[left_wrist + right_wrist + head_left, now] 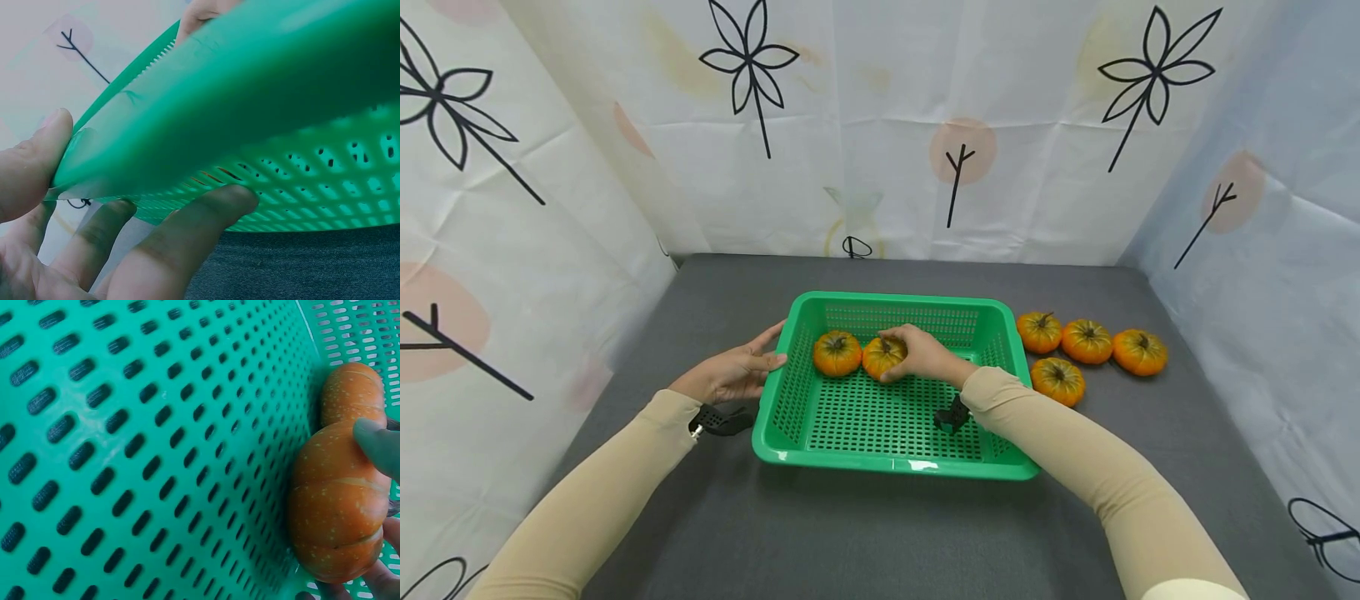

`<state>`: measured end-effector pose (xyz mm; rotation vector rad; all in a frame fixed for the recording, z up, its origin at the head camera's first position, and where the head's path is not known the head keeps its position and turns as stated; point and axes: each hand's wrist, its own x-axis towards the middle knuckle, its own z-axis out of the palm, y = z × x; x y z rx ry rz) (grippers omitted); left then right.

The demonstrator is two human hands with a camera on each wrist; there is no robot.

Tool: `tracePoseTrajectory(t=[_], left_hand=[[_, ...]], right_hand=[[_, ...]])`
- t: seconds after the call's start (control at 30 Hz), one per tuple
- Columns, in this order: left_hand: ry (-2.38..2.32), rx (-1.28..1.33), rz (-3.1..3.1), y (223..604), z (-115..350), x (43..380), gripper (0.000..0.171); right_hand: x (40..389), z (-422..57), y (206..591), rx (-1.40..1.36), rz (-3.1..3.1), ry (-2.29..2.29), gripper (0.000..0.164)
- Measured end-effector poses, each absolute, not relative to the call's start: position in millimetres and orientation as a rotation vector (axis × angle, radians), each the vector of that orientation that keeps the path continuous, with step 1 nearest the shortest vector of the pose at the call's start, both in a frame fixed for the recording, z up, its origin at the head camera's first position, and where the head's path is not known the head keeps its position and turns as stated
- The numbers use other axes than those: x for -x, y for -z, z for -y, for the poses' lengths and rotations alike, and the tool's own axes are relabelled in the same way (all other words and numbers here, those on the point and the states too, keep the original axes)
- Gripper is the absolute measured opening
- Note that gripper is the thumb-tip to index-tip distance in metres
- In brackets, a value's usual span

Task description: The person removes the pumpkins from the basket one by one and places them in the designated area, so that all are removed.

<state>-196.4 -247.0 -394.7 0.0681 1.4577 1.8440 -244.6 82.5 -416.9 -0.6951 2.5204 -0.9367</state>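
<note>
A green plastic basket (895,467) with slotted walls and floor stands on the table. My left hand (730,372) holds its left side, thumb at the rim (156,119) and fingers against the outer wall below. Inside the basket, my right hand (925,354) grips a small orange pumpkin (882,357), thumb on one side and fingers round the other. Just left of it sits a second pumpkin (837,353). In the right wrist view the gripped pumpkin (337,500) is close to the basket floor, with the other pumpkin (353,394) behind it.
Several more pumpkins (1087,342) lie on the grey table (880,533) just right of the basket. White patterned cloth (880,125) hangs behind the table and along both sides. A black wrist camera (951,415) on the right arm hangs over the basket.
</note>
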Motion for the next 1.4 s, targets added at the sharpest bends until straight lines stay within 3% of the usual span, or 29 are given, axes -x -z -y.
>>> tracePoseTrajectory(t=[0.63, 1.4], left_hand=[[-1.850, -0.068, -1.457, 395.0, 246.7, 196.8, 0.082], [-1.857, -0.053, -1.447, 393.7, 246.4, 195.1, 0.079]], right_hand=[[249.0, -84.8, 417.8, 0.761, -2.536, 0.888, 0.078], [245.0, -90.4, 396.1, 0.635, -2.443, 0.901, 0.076]])
